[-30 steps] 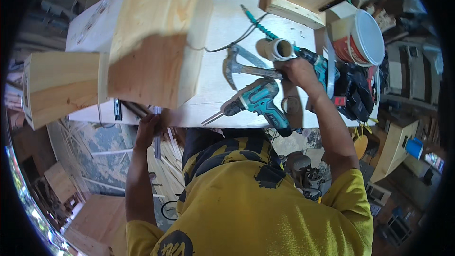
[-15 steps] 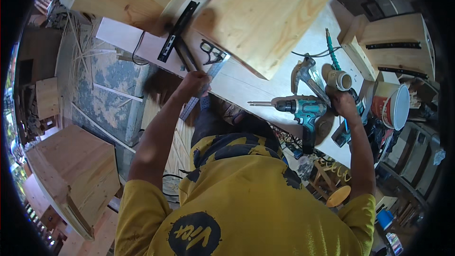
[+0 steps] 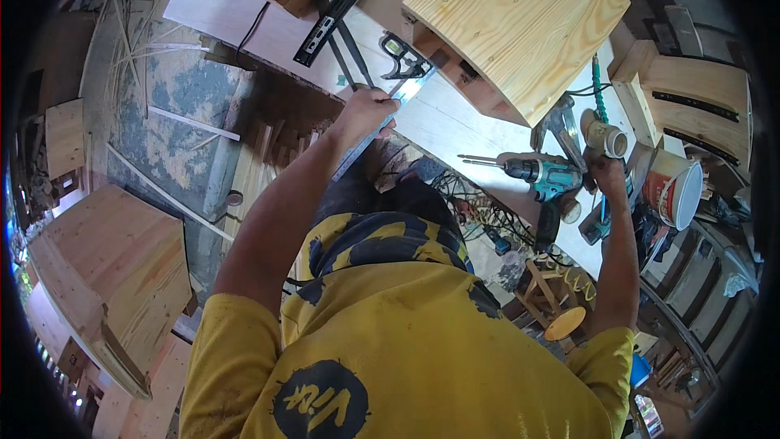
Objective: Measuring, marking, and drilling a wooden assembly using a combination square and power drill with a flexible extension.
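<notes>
My left hand (image 3: 370, 114) is closed around the steel blade of a combination square (image 3: 404, 57), whose black head points away over the white bench board. Beyond that hand lie two dark narrow strips (image 3: 351, 53) and a black drawer slide (image 3: 340, 12). My right hand (image 3: 608, 172) is at the bench's right side, just below a cream jar (image 3: 608, 140) with an open mouth; its fingers are curled and what they hold is hidden. Left of it are a teal cordless drill (image 3: 548, 177) with a long bit, lying on its side, and a hammer (image 3: 569, 134).
A large pine box (image 3: 520, 28) stands on the bench ahead. At right are a wooden piece with black slides (image 3: 703, 106), a white-and-red bucket (image 3: 681, 193) and a green auger bit (image 3: 600, 85). Another pine box (image 3: 114, 264) sits at left; cables (image 3: 471, 203) lie below the bench.
The view has shifted, so the bench things appear further right. My left hand, with the square, has moved up and to the right. My right hand stays by the jar.
</notes>
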{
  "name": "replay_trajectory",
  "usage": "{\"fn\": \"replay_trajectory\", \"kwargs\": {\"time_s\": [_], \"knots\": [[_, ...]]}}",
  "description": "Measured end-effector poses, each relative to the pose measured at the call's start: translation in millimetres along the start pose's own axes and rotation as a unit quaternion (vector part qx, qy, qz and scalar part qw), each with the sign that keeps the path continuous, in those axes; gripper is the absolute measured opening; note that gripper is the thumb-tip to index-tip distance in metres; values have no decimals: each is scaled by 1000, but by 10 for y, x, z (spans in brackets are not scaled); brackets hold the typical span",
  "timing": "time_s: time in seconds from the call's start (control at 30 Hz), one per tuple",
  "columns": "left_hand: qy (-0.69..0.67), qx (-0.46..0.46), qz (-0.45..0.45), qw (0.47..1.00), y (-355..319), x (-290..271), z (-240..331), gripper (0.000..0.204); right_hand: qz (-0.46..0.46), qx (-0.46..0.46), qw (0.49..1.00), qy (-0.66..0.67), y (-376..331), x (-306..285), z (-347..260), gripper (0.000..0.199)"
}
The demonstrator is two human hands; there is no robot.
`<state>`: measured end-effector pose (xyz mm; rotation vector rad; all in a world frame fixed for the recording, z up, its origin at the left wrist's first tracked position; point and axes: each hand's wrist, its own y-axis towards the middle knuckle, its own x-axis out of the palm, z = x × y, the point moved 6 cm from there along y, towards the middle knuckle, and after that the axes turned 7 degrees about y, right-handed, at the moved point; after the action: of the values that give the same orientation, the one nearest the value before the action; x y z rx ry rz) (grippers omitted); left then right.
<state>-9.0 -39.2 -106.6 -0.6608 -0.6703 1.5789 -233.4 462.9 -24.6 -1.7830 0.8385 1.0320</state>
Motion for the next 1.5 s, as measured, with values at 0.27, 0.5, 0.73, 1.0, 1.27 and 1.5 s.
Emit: {"fn": "replay_trajectory", "kwargs": {"time_s": [0.27,0.5,0.73,1.0,1.27,1.5], "knots": [[-4,-4,6,1000,-8,9,13,23,105,89,957,256,-820,-277,-108,10],[8,2,-7,1000,1,10,34,21,82,66,890,444,-1215,433,-2056,17],[-47,11,-14,999,18,24,14,20,181,-43,894,408,-192,720,-3673,20],[10,8,-7,1000,79,7,-21,23,272,-11,942,196,575,808,-3701,20],[19,33,-11,999,115,16,-54,29,228,47,961,152,928,941,-3464,23],[33,10,-23,999,150,17,-92,34,228,-25,971,68,990,973,-3513,24]]}}
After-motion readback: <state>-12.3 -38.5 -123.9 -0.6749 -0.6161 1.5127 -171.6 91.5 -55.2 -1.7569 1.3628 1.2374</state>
